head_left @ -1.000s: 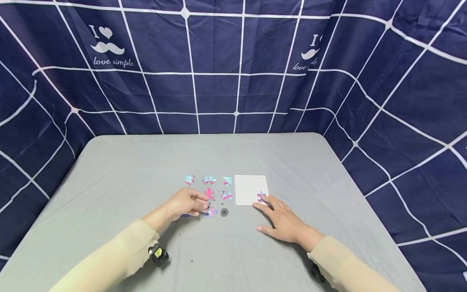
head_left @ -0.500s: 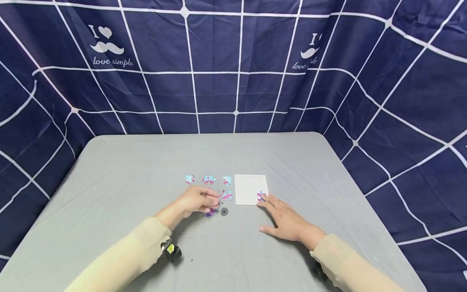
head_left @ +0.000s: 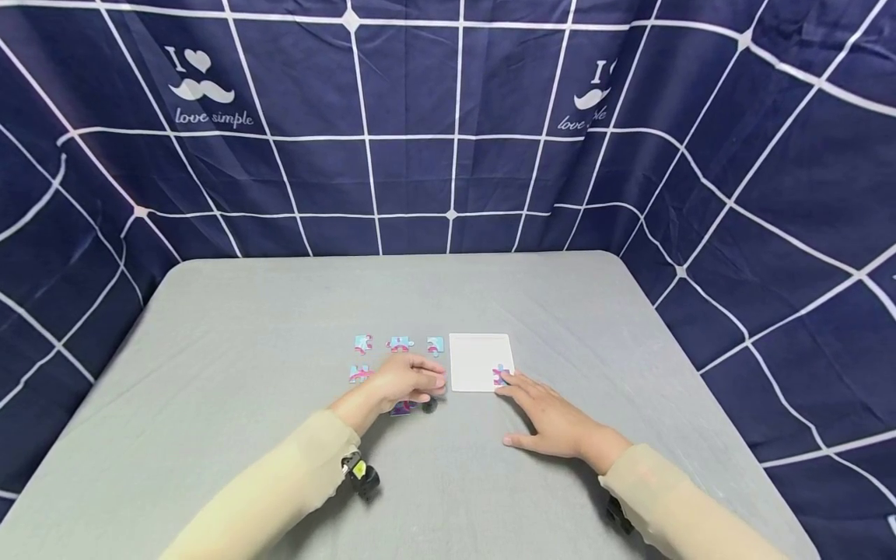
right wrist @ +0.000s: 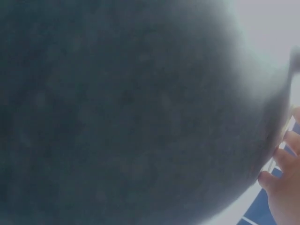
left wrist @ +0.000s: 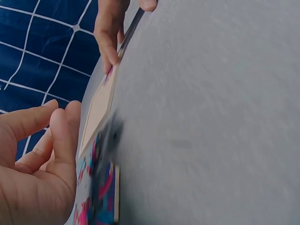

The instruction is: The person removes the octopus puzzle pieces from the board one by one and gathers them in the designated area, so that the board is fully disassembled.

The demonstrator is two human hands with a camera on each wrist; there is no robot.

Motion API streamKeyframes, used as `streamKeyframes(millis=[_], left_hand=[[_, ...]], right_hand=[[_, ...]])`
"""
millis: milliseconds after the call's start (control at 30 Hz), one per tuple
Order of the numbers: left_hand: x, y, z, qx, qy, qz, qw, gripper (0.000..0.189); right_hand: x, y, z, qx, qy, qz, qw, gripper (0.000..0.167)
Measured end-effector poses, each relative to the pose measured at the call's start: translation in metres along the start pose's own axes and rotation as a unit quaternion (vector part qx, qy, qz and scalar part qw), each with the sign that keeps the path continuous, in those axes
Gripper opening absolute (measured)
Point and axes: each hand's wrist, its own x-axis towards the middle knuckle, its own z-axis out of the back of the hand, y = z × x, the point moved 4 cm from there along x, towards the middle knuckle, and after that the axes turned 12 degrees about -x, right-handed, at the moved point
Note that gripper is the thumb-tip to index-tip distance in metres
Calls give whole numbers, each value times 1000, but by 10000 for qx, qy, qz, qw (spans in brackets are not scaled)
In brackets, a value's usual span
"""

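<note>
My left hand (head_left: 407,381) hovers over the puzzle pieces left of a white square tray (head_left: 476,361). Its fingers are loosely bent, and no piece shows between thumb and fingertips in the left wrist view. It hides part of the middle row; below it a purple puzzle piece (head_left: 401,409) partly shows. My right hand (head_left: 549,416) lies with fingers spread, its fingertips on the tray's lower right corner. There they touch a pink, purple and blue puzzle piece (head_left: 499,376) lying inside the tray.
Puzzle pieces in the back row (head_left: 400,344) and another piece (head_left: 360,373) at the left lie apart on the grey cloth-covered table (head_left: 294,311). A round dark spot (head_left: 429,405) marks the cloth. Behind hangs a navy curtain (head_left: 413,179) with white lines.
My left hand has moved right across the pieces toward the tray, uncovering the left piece of the middle row. The right hand stays at the tray's corner, shifting only slightly.
</note>
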Motion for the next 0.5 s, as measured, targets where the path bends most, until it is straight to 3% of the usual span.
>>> streamKeyframes(millis=[500], left_hand=[[23,0,-27,-222,-61,104,9997,28]], right_hand=[[-1,-4,0,83,-230,93,9997,70]])
